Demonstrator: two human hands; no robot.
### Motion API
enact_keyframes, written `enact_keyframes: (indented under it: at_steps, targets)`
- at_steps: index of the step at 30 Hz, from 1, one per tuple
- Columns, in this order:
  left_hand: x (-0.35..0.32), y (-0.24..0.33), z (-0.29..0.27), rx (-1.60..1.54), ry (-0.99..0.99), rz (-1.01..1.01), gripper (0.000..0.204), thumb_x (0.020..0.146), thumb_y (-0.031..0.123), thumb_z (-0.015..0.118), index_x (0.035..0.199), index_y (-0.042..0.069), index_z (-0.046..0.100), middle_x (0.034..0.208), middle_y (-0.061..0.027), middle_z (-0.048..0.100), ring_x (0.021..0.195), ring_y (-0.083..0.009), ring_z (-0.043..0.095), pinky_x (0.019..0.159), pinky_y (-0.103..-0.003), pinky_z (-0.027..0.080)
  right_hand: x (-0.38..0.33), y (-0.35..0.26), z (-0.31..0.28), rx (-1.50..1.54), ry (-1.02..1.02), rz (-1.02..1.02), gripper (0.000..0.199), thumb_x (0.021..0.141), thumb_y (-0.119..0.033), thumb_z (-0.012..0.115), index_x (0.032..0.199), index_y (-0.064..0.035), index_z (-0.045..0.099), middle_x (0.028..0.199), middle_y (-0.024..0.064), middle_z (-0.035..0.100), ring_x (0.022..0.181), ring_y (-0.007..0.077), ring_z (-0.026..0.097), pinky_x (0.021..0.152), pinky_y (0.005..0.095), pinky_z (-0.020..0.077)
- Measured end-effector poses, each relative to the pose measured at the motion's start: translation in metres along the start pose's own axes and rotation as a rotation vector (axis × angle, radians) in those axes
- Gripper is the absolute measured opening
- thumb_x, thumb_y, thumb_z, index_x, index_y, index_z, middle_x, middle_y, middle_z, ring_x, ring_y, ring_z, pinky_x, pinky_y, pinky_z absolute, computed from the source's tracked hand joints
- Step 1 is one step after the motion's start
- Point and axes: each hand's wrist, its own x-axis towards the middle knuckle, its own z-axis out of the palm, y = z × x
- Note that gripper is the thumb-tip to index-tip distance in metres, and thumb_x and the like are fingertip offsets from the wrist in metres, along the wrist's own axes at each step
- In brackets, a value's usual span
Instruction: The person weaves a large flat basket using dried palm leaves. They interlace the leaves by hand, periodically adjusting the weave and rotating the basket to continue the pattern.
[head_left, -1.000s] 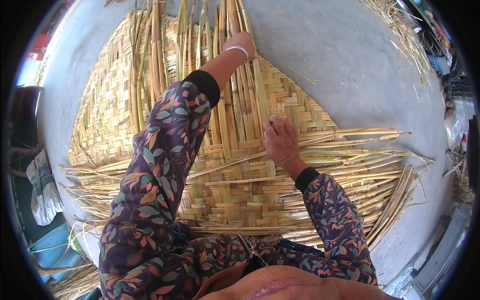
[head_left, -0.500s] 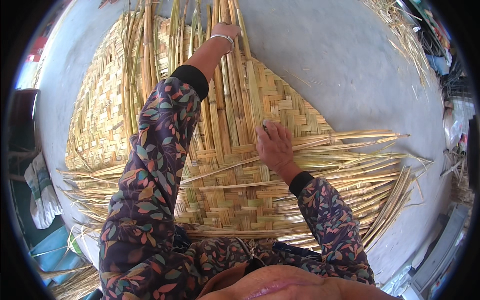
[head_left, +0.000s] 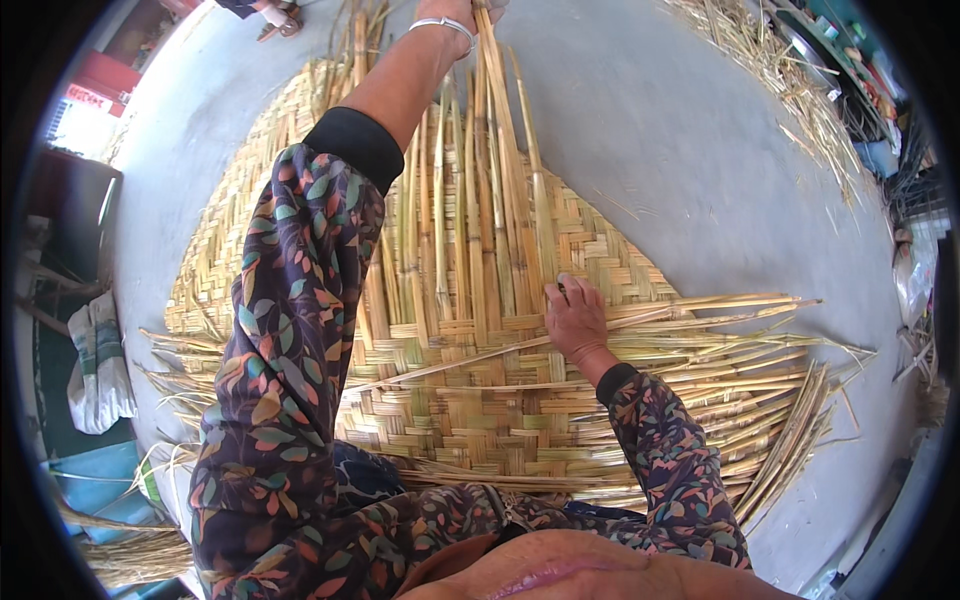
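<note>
A large woven mat of split reed strips (head_left: 602,238) spreads on the floor before me, its far part finished in a tight weave. At the top edge, my left hand (head_left: 450,14) is closed around several long reed strips (head_left: 497,95), raised off the mat at their far ends; its fingertips are partly cut off by the frame. My right hand (head_left: 578,318) rests on the weave at the right, fingers curled, where a thin crosswise strip (head_left: 450,368) runs under it. What its fingers grip is hidden. More lengthwise strips (head_left: 441,200) lie flat between my hands.
Loose strip ends (head_left: 740,340) fan out past the mat's right side, others (head_left: 185,365) past its left. Straw-like reeds (head_left: 790,90) lie at the far right. A white and green sack (head_left: 100,365) and a blue item (head_left: 100,480) stand left. Another person's foot (head_left: 280,18) shows far left.
My left hand has moved farther away, drawing the strips up with it. My right hand stays at nearly the same spot on the mat. The view has shifted, bringing a foot into sight.
</note>
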Motion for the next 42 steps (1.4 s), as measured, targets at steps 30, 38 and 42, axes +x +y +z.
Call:
enact_keyframes:
  at_steps: [30, 38, 42]
  targets:
    - [-0.37, 0.067, 0.088, 0.837, -0.228, 0.203, 0.026, 0.094, 0.024, 0.052, 0.092, 0.0, 0.061, 0.075, -0.0186, 0.06, 0.065, -0.0322, 0.056, 0.064, -0.042, 0.046, 0.103, -0.105, -0.283, 1.801, 0.465, 0.301, 0.022, 0.105, -0.023, 0.039, 0.104, -0.0049, 0.05, 0.1, 0.0141, 0.061, 0.097, 0.0262, 0.065, 0.085, 0.0413, 0.0529]
    - [-0.361, 0.109, 0.056, 0.689, -0.377, 0.267, 0.027, 0.096, 0.027, 0.057, 0.111, 0.005, 0.065, 0.089, -0.0021, 0.065, 0.081, -0.009, 0.057, 0.074, -0.023, 0.045, 0.073, -0.104, -0.292, 1.968, 0.237, 0.186, 0.027, 0.104, -0.031, 0.044, 0.1, -0.0075, 0.056, 0.08, 0.0047, 0.06, 0.079, 0.0229, 0.065, 0.072, 0.0457, 0.0541]
    - [-0.352, 0.128, 0.056, 1.128, -0.179, 1.468, 0.038, 0.099, 0.033, 0.05, 0.126, 0.007, 0.057, 0.107, -0.0098, 0.057, 0.1, -0.0179, 0.054, 0.087, -0.034, 0.045, 0.039, -0.026, -0.254, 1.256, 0.132, 0.347, 0.025, 0.102, -0.031, 0.049, 0.11, -0.0102, 0.06, 0.089, 0.0092, 0.068, 0.08, 0.0275, 0.068, 0.068, 0.0441, 0.0544]
